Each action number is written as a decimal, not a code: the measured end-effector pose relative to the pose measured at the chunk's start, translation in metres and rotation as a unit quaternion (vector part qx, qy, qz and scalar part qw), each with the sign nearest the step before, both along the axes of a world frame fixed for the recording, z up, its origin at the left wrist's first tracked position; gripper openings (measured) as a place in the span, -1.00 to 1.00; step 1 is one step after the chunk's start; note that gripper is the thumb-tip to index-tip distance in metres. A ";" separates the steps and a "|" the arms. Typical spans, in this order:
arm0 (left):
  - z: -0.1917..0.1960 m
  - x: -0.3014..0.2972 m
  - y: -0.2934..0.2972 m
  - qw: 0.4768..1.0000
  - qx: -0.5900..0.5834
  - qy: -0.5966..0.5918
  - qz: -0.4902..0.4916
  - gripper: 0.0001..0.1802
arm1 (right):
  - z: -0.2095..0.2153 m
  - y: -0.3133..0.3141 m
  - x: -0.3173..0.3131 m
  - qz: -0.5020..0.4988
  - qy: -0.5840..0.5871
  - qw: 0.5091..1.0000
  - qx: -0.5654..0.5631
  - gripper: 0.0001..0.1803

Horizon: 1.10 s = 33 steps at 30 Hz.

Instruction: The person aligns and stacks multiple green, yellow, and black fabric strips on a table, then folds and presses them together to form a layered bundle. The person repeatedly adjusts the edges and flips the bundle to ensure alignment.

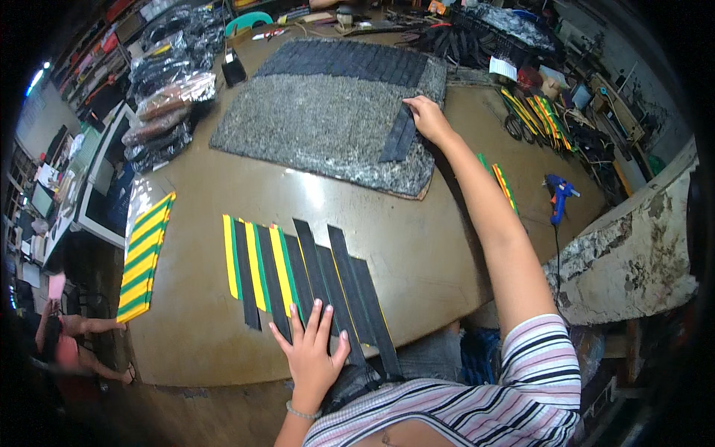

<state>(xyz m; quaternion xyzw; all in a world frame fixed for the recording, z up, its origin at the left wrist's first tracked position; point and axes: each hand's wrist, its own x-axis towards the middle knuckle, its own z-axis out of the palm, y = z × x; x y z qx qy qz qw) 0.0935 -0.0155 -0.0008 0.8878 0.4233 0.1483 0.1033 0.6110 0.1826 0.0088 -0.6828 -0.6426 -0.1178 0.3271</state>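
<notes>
My left hand (313, 356) lies open, its fingers spread over the lower ends of a row of slanting strips. Black strips (316, 272) make up the right part of that row. To their left, yellow and green strips (255, 261) alternate with black ones. My right arm reaches far forward. At its end, my right hand (427, 119) is closed in a pinch at the upper end of short black strips (398, 140) on a grey, rough-surfaced mat (298, 123). A wide band of black strips (342, 61) covers the mat's far edge.
A yellow and green striped panel (147, 257) lies at the table's left edge. Plastic-wrapped bundles (167, 112) pile up behind it. A blue glue gun (558, 195) with a cord rests at right, near coloured strips (536, 115). Another person (71, 335) is at far left.
</notes>
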 end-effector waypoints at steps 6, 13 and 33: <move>0.001 0.002 -0.001 0.999 0.010 -0.039 0.006 -0.50 | 0.013 0.024 0.044 0.051 -0.212 0.966 -0.142 -0.69; -0.003 -0.001 -0.003 0.997 0.041 -0.070 -0.002 -0.59 | 0.046 0.041 0.028 0.067 -0.366 0.894 -0.249 -0.87; 0.026 -0.008 -0.013 0.888 -0.252 -0.381 -0.044 -0.66 | 0.202 -0.199 -0.183 -0.048 -0.238 0.963 0.113 -0.82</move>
